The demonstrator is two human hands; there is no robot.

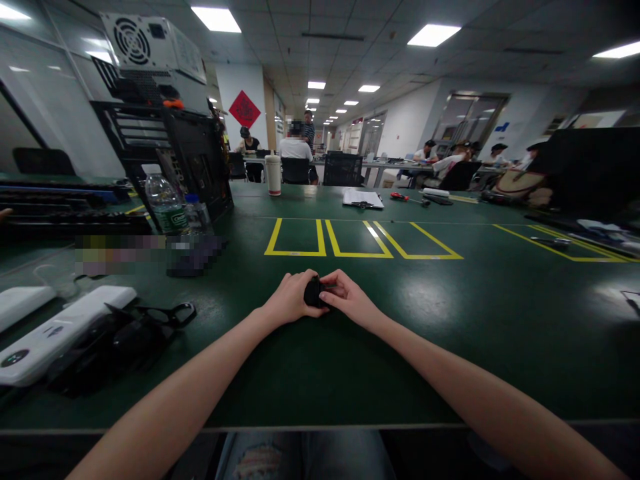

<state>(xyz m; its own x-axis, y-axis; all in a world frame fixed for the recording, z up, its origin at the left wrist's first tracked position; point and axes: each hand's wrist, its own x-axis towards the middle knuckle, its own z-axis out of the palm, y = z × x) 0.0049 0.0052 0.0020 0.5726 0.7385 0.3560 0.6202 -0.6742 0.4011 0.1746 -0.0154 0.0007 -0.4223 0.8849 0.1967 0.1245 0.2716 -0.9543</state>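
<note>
Between my two hands is a small black rounded object (313, 292), just above or on the green table (320, 373); its kind I cannot make out. My left hand (291, 298) is wrapped around its left side, thumb at the bottom and fingers over the top. From the right, my right hand (350, 300) pinches the object's edge with thumb and fingertips. Part of the object is covered by the fingers. Beyond my hands, yellow tape outlines (357, 255) mark the tabletop.
On the left lie a white power strip-like device (65, 337) and black straps (135, 333). Behind them stand a water bottle (167, 203) and a black computer case (195, 153). Farther back are a white cup (273, 175), a clipboard (363, 199) and a red-handled tool (399, 197). Several people sit beyond.
</note>
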